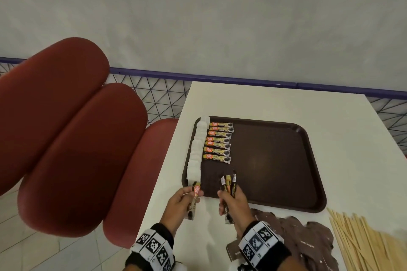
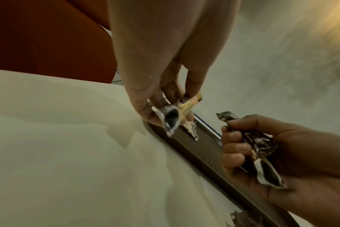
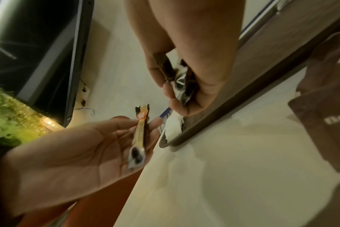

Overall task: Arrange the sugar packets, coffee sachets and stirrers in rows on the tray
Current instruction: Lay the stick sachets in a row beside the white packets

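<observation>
Brown tray (image 1: 286,182) at twelve o'clock; left hand (image 1: 180,202) pinched one coffee sachet (image 1: 195,196), right hand (image 1: 235,204) clutched perhaps three sachets (image 1: 229,185); white sugar packets (image 1: 196,152) at eleven.

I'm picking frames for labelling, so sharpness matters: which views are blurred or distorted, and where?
Head view: wide-angle bending at the edges, stirrers smeared, tray fairly sharp. Left wrist view: left hand soft and washed out, its sachet blurred. Right wrist view: motion-blurred throughout, right hand soft.
</observation>
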A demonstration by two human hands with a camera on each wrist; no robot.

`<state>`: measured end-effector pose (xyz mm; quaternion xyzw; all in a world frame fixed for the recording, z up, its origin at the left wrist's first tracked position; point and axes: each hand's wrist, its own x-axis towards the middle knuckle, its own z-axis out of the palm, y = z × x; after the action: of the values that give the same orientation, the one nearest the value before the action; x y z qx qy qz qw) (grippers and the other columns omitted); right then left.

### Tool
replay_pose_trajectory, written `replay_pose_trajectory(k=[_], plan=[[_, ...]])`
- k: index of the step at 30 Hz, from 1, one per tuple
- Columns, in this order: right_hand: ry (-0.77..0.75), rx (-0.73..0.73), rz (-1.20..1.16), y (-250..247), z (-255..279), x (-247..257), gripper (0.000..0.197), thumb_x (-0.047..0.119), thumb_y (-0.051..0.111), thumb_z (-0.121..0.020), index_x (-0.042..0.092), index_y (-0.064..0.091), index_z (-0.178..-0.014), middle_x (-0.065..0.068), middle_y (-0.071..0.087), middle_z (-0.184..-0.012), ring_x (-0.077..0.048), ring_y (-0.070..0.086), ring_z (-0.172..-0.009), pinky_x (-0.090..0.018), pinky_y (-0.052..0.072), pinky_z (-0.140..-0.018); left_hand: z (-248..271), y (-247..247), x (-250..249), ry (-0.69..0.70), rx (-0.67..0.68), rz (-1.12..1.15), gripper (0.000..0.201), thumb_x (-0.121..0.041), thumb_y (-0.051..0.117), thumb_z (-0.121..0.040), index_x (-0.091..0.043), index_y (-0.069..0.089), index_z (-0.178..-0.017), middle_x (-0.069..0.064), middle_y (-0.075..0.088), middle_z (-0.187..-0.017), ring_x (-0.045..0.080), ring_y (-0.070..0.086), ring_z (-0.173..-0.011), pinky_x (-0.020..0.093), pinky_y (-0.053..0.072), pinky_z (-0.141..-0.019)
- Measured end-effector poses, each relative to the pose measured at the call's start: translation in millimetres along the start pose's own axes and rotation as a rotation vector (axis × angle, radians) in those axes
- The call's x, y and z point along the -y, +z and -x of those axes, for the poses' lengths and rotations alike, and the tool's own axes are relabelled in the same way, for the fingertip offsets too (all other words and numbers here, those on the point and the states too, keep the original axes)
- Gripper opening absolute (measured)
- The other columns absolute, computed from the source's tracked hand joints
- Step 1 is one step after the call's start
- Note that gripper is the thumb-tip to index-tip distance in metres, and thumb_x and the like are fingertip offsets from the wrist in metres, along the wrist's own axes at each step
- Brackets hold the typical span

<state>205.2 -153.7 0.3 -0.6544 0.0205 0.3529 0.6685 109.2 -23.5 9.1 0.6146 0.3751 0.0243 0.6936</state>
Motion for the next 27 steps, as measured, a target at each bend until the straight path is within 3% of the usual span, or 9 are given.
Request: replay_pose_trajectory(k=[2, 7, 12, 16, 20, 22, 25, 27], plan=[[0.007, 0.031, 0.044, 1, 2, -2, 0.012, 0.000, 0.057, -0.085, 0.005, 0.049, -0.092, -0.002, 0.044, -0.054, -0.012, 0.038, -0.040, -0.026, 0.036, -0.043, -2, 7, -2, 0.020, -0.023, 0.046, 0.016, -0.011, 0.047, -0.096, -0.009, 0.054, -0.110, 0.003, 0.072, -0.105, 0.021, 0.061, -0.103, 0.034, 0.045, -0.088], [0.020, 0.046, 0.079, -4, 3, -5, 0.020, 0.003, 0.071, -0.076, 0.008, 0.057, -0.090, -0.006, 0.052, -0.059, -0.013, 0.038, -0.038, -0.025, 0.035, -0.042, -7, 23, -10, 0.047, -0.031, 0.218, 0.006, -0.012, 0.045, -0.097, -0.012, 0.047, -0.103, 0.003, 0.069, -0.111, 0.017, 0.064, -0.098, 0.026, 0.046, -0.077], [-0.019, -0.061, 0.063, -18, -7, 2, 0.024, 0.002, 0.069, -0.078, 0.005, 0.054, -0.097, -0.006, 0.053, -0.068, -0.012, 0.041, -0.042, -0.022, 0.038, -0.042, -16, 36, -11, 0.035, -0.015, 0.293, 0.023, -0.018, 0.042, -0.099, -0.010, 0.040, -0.120, 0.000, 0.067, -0.116, 0.017, 0.061, -0.108, 0.029, 0.047, -0.081], [-0.021, -0.056, 0.045, -25, -14, 11, 0.022, 0.001, 0.067, -0.079, 0.006, 0.053, -0.095, -0.005, 0.052, -0.067, -0.010, 0.043, -0.039, -0.020, 0.037, -0.040, -21, 49, -12, 0.005, 0.010, 0.295, 0.025, -0.019, 0.041, -0.099, -0.011, 0.040, -0.122, -0.001, 0.067, -0.114, 0.014, 0.061, -0.105, 0.030, 0.047, -0.084], [-0.046, -0.119, 0.104, -32, -36, 24, 0.022, 0.000, 0.068, -0.078, 0.013, 0.052, -0.086, -0.003, 0.055, -0.068, -0.009, 0.046, -0.040, -0.019, 0.040, -0.038, -30, 50, -12, -0.018, -0.034, 0.285, 0.025, -0.016, 0.046, -0.097, -0.012, 0.042, -0.122, 0.009, 0.063, -0.117, 0.015, 0.060, -0.103, 0.029, 0.048, -0.081], [-0.060, -0.148, 0.169, -35, -51, 33, 0.023, 0.001, 0.068, -0.079, 0.015, 0.051, -0.085, -0.001, 0.056, -0.070, -0.010, 0.047, -0.044, -0.018, 0.041, -0.038, -32, 44, -11, -0.023, -0.051, 0.274, 0.028, -0.017, 0.049, -0.096, -0.017, 0.042, -0.122, 0.008, 0.063, -0.116, 0.019, 0.059, -0.106, 0.028, 0.049, -0.082], [-0.068, -0.179, 0.330, -38, -76, 42, 0.025, 0.006, 0.070, -0.078, 0.013, 0.051, -0.093, -0.005, 0.062, -0.080, -0.014, 0.051, -0.055, -0.025, 0.048, -0.050, -31, 33, -5, -0.018, -0.067, 0.253, 0.031, -0.017, 0.049, -0.096, -0.018, 0.042, -0.126, 0.008, 0.061, -0.119, 0.022, 0.058, -0.111, 0.030, 0.049, -0.085], [-0.067, -0.187, 0.447, -37, -88, 42, 0.029, 0.012, 0.073, -0.076, 0.016, 0.051, -0.095, -0.010, 0.066, -0.094, -0.019, 0.056, -0.070, -0.037, 0.055, -0.071, -29, 24, -1, -0.014, -0.075, 0.239, 0.032, -0.018, 0.049, -0.096, -0.017, 0.044, -0.127, 0.009, 0.062, -0.118, 0.022, 0.059, -0.110, 0.030, 0.049, -0.085]])
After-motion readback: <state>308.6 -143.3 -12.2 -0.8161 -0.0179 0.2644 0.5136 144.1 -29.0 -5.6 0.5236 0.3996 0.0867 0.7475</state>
